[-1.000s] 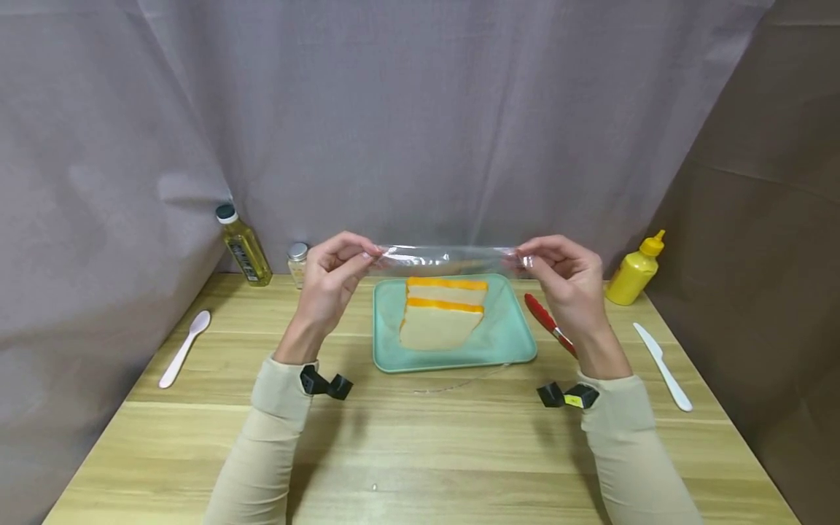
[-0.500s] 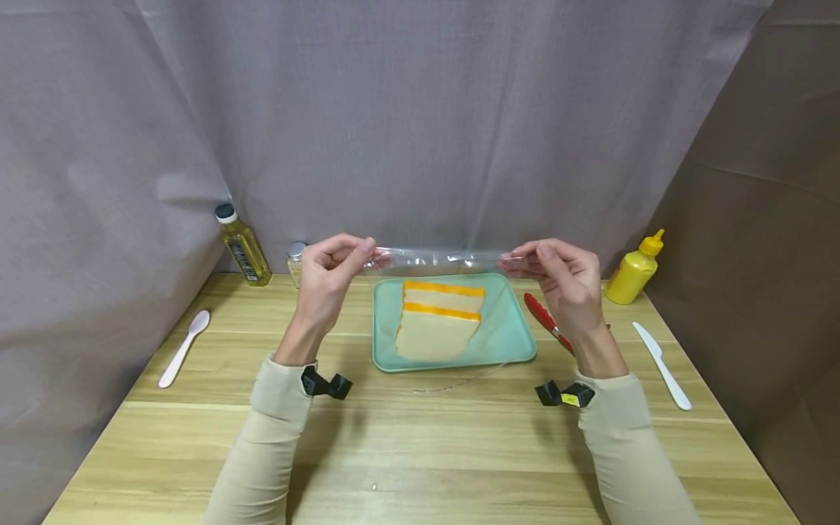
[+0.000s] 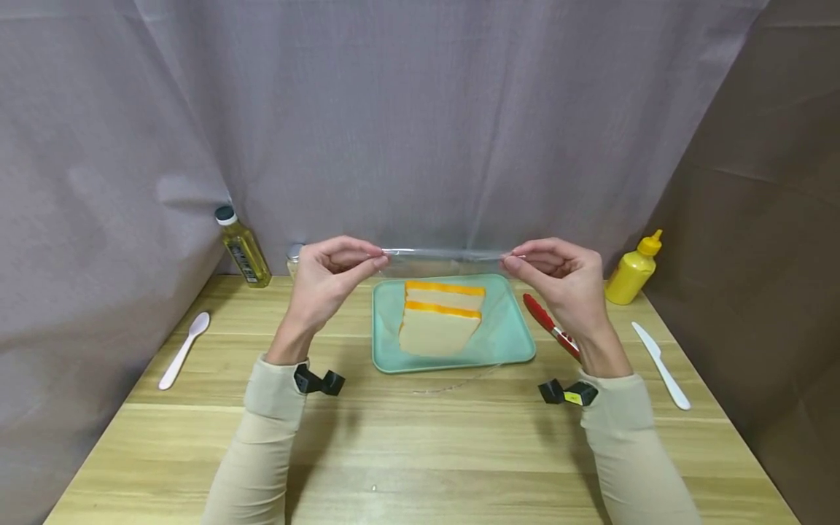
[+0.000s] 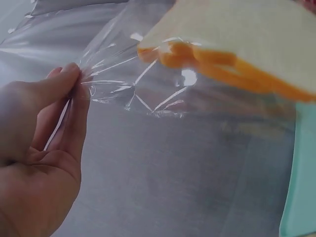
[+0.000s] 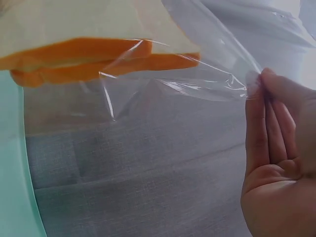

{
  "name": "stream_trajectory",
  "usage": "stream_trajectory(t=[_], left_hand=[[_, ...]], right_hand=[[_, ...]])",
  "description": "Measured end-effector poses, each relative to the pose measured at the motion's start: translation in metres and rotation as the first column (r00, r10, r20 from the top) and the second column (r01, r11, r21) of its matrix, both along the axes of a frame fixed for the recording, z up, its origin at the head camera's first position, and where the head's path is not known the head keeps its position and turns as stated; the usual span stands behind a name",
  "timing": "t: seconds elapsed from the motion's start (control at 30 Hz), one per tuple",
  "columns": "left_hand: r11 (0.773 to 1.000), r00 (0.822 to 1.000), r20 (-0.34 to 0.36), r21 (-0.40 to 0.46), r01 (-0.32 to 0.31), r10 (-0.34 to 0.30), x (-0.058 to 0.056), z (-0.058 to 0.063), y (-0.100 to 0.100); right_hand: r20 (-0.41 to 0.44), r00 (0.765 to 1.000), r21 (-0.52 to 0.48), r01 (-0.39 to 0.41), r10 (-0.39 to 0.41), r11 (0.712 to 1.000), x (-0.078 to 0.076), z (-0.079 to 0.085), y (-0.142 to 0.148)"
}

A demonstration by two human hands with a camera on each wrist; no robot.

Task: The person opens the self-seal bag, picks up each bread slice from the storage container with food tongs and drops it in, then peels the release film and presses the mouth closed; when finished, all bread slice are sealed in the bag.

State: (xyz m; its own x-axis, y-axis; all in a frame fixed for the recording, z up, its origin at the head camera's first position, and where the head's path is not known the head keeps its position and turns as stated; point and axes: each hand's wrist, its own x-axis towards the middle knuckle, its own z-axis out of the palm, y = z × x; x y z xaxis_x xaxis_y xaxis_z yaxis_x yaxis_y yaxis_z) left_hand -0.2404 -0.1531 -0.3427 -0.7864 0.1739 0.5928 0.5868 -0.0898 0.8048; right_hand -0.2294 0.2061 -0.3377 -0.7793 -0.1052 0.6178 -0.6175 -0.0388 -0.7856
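My left hand (image 3: 328,281) and right hand (image 3: 564,281) each pinch a corner of a clear plastic film (image 3: 446,255) between thumb and fingers. Its top edge is stretched level above the far side of a mint-green tray (image 3: 518,339). Slices of bread (image 3: 440,333) with orange crusts overlap on the tray, with the film spreading over them. In the left wrist view, creases fan out from my left fingertips (image 4: 72,69). The right wrist view has the film drawn taut from my right fingertips (image 5: 266,73), with the bread (image 5: 89,24) showing through.
An oil bottle (image 3: 243,248) and a small jar (image 3: 293,264), partly hidden by my left hand, stand at back left. A white spoon (image 3: 186,350) lies left. Red-handled tongs (image 3: 541,313), a yellow squeeze bottle (image 3: 633,273) and a white knife (image 3: 663,368) are right.
My fingers have shifted their pinch along the film's edge, and that edge now looks thinner and straighter. The bread slices have shifted slightly. The tray stays in place.
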Motion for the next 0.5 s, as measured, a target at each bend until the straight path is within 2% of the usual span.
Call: stream_trajectory(t=[0.23, 0.33, 0.5], left_hand=[[0.994, 0.991, -0.128, -0.099, -0.054, 0.041, -0.006, -0.001, 0.004], [0.985, 0.983, -0.161, -0.132, -0.110, 0.088, -0.007, -0.002, 0.004], [0.963, 0.958, -0.232, -0.167, -0.212, 0.170, -0.005, -0.001, 0.000]], right_hand=[[-0.013, 0.998, -0.010, 0.054, -0.054, 0.998, -0.006, -0.002, 0.001], [-0.018, 0.998, -0.009, 0.067, -0.067, 0.998, -0.009, -0.007, -0.001], [-0.016, 0.999, -0.047, 0.045, -0.046, 0.998, -0.012, -0.013, -0.011]])
